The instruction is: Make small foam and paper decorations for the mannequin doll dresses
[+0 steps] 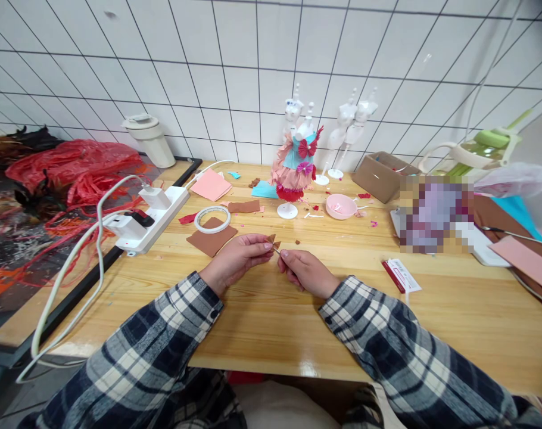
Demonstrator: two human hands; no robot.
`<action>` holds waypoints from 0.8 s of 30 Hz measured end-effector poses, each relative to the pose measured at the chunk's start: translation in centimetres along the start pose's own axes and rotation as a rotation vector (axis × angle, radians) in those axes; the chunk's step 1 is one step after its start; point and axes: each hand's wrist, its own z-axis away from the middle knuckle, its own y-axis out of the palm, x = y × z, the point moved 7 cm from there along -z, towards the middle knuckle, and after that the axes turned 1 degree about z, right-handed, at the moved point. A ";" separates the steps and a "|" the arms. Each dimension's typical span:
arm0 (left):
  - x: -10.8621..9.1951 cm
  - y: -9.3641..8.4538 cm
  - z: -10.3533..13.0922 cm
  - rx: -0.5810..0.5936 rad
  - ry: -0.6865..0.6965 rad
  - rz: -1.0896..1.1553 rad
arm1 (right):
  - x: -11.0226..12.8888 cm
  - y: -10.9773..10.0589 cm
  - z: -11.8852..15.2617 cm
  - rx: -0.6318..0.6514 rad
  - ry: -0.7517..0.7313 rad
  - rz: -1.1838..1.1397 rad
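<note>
Near the middle of the wooden table, my left hand point(248, 253) pinches a small folded brown paper piece point(276, 244). My right hand point(304, 268) is closed on a thin stick-like item point(276, 250) whose tip meets the brown piece. Just left of my hands lies a brown paper sheet point(208, 239), with a roll of white tape point(212, 228) partly on it. Beyond them stands a small mannequin point(298, 158) dressed in blue, pink and red paper, on a round white base.
A power strip point(157, 223) with plugs and looping cables is at left. Behind are a pink bowl point(341, 206), a cardboard box point(380, 177) and bare white mannequins point(349, 119). A red and white card point(400, 275) lies right.
</note>
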 end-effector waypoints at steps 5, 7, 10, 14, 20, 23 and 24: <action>0.0 -0.1 0.0 -0.005 0.004 -0.011 | -0.1 0.0 -0.1 0.006 0.007 -0.008; 0.1 -0.1 -0.1 0.001 0.005 -0.010 | 0.0 0.0 -0.1 0.009 0.002 -0.008; 0.0 -0.2 -0.2 -0.001 0.012 0.002 | 0.1 0.0 -0.1 0.014 -0.011 -0.008; -0.3 -0.4 0.0 -0.042 0.043 0.028 | -0.1 -0.1 -0.2 -0.003 -0.030 -0.005; -0.4 0.0 0.2 -0.034 0.035 0.041 | -0.5 -0.1 -0.3 -0.025 -0.021 -0.047; -0.3 0.1 0.1 -0.029 0.027 0.033 | -0.4 0.0 -0.3 -0.015 -0.029 -0.047; -0.3 0.1 0.2 -0.031 0.028 0.029 | -0.4 0.0 -0.3 -0.013 -0.033 -0.046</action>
